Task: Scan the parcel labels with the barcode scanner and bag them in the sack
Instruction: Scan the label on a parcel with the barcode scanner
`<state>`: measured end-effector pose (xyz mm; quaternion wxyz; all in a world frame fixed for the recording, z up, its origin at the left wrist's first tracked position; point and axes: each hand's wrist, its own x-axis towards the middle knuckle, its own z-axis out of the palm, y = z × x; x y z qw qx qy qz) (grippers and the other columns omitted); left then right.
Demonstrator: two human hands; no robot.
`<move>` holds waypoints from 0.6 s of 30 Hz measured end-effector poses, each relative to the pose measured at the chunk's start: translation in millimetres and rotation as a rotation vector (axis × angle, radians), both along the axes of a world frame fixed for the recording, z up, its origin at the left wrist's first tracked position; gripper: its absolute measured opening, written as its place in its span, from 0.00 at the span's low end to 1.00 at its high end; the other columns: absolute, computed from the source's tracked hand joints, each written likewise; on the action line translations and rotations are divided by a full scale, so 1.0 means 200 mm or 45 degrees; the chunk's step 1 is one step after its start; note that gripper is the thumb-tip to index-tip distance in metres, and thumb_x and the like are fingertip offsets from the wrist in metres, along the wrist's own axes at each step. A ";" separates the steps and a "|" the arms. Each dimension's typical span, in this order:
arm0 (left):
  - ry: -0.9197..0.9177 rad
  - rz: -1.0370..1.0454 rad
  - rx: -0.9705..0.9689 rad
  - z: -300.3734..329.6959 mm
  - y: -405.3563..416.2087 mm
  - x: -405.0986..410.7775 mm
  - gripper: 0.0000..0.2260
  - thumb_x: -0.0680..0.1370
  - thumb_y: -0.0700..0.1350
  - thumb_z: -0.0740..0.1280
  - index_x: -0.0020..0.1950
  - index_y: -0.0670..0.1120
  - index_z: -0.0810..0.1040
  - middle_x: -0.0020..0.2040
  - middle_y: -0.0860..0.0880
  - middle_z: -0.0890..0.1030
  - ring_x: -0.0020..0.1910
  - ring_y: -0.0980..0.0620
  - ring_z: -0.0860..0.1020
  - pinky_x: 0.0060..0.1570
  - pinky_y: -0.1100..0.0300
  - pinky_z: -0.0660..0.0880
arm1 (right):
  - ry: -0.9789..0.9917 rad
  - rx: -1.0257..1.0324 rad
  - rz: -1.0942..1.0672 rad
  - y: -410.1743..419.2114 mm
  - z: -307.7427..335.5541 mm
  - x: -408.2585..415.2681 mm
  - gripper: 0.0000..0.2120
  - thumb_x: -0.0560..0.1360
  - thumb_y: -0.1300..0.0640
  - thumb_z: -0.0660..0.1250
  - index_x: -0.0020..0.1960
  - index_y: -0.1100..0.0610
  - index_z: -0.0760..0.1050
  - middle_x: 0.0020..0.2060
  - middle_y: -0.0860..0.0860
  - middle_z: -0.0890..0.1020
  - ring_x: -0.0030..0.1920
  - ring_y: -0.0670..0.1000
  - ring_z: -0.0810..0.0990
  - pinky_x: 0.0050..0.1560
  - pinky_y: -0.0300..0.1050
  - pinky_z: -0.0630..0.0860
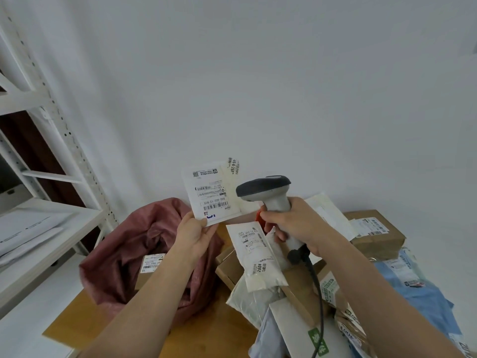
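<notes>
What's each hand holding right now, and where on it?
The left hand pinches a flat white parcel at its lower corner, label facing the camera. The right hand grips the barcode scanner round its handle, below the head.

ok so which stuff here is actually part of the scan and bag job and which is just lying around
Part of the job:
- barcode scanner, gripped by the right hand
- white parcel, pinched by the left hand
- red sack, open, one labelled parcel inside
- parcel pile waiting on the table

Just lying about:
- white shelving
- papers on its shelf
</notes>
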<state>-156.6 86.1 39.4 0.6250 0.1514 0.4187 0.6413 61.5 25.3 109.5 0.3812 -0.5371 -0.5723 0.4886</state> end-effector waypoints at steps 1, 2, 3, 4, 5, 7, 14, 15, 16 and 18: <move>-0.006 0.013 0.002 0.00 0.00 0.00 0.22 0.79 0.24 0.49 0.71 0.36 0.67 0.66 0.36 0.76 0.64 0.36 0.75 0.57 0.46 0.75 | -0.014 -0.005 0.019 -0.01 0.01 0.00 0.07 0.76 0.57 0.70 0.41 0.59 0.77 0.25 0.49 0.80 0.21 0.44 0.72 0.26 0.34 0.74; -0.012 0.026 0.003 0.00 0.00 0.00 0.22 0.79 0.24 0.49 0.71 0.36 0.67 0.66 0.36 0.76 0.64 0.36 0.75 0.59 0.46 0.74 | -0.018 -0.010 0.027 -0.02 0.01 0.00 0.09 0.76 0.57 0.70 0.39 0.59 0.77 0.25 0.49 0.79 0.22 0.45 0.72 0.27 0.35 0.74; -0.015 0.040 0.002 -0.01 0.00 0.00 0.22 0.79 0.24 0.49 0.71 0.36 0.67 0.66 0.36 0.76 0.64 0.36 0.75 0.60 0.45 0.74 | -0.021 -0.013 0.028 -0.02 0.02 0.00 0.10 0.76 0.57 0.70 0.38 0.60 0.76 0.24 0.50 0.78 0.22 0.45 0.72 0.27 0.35 0.74; -0.015 0.053 -0.001 -0.01 0.00 0.00 0.22 0.79 0.25 0.49 0.71 0.36 0.67 0.66 0.36 0.76 0.64 0.36 0.75 0.61 0.45 0.74 | -0.031 -0.015 0.027 -0.03 0.02 0.00 0.11 0.76 0.57 0.70 0.37 0.60 0.76 0.23 0.50 0.77 0.22 0.45 0.71 0.28 0.34 0.74; -0.010 0.068 -0.005 -0.01 0.00 0.00 0.22 0.79 0.25 0.49 0.71 0.36 0.67 0.66 0.37 0.76 0.64 0.36 0.75 0.63 0.44 0.73 | -0.048 -0.016 0.027 -0.03 0.03 0.00 0.11 0.76 0.58 0.70 0.35 0.59 0.75 0.22 0.49 0.76 0.21 0.45 0.71 0.27 0.33 0.73; 0.003 0.100 -0.015 -0.02 0.01 -0.01 0.22 0.80 0.25 0.49 0.71 0.36 0.67 0.66 0.37 0.76 0.65 0.36 0.75 0.64 0.43 0.72 | -0.087 -0.024 0.042 -0.04 0.04 0.01 0.13 0.76 0.58 0.69 0.33 0.58 0.74 0.21 0.49 0.75 0.21 0.45 0.71 0.26 0.32 0.72; 0.026 0.211 -0.048 -0.04 0.03 -0.04 0.23 0.79 0.24 0.48 0.70 0.37 0.68 0.67 0.37 0.75 0.65 0.37 0.74 0.64 0.43 0.72 | -0.143 -0.076 0.082 -0.05 0.04 0.04 0.16 0.77 0.56 0.69 0.32 0.57 0.73 0.20 0.49 0.75 0.22 0.45 0.73 0.27 0.33 0.74; 0.032 0.228 -0.056 -0.05 0.03 -0.04 0.23 0.79 0.24 0.48 0.70 0.37 0.68 0.67 0.37 0.75 0.65 0.37 0.74 0.64 0.44 0.72 | -0.145 -0.076 0.090 -0.05 0.04 0.05 0.16 0.77 0.56 0.69 0.31 0.57 0.73 0.20 0.49 0.75 0.22 0.45 0.73 0.28 0.34 0.74; 0.031 0.249 -0.064 -0.05 0.03 -0.05 0.23 0.78 0.24 0.48 0.70 0.36 0.68 0.67 0.37 0.75 0.65 0.37 0.74 0.64 0.43 0.72 | -0.152 -0.079 0.099 -0.05 0.04 0.05 0.17 0.77 0.55 0.69 0.31 0.57 0.72 0.20 0.49 0.75 0.22 0.45 0.73 0.29 0.34 0.74; 0.018 0.289 -0.075 -0.07 0.03 -0.06 0.23 0.78 0.24 0.48 0.69 0.37 0.68 0.67 0.37 0.75 0.65 0.38 0.75 0.65 0.43 0.72 | -0.147 -0.090 0.115 -0.05 0.04 0.06 0.18 0.77 0.55 0.69 0.30 0.56 0.72 0.20 0.49 0.75 0.23 0.46 0.73 0.31 0.36 0.75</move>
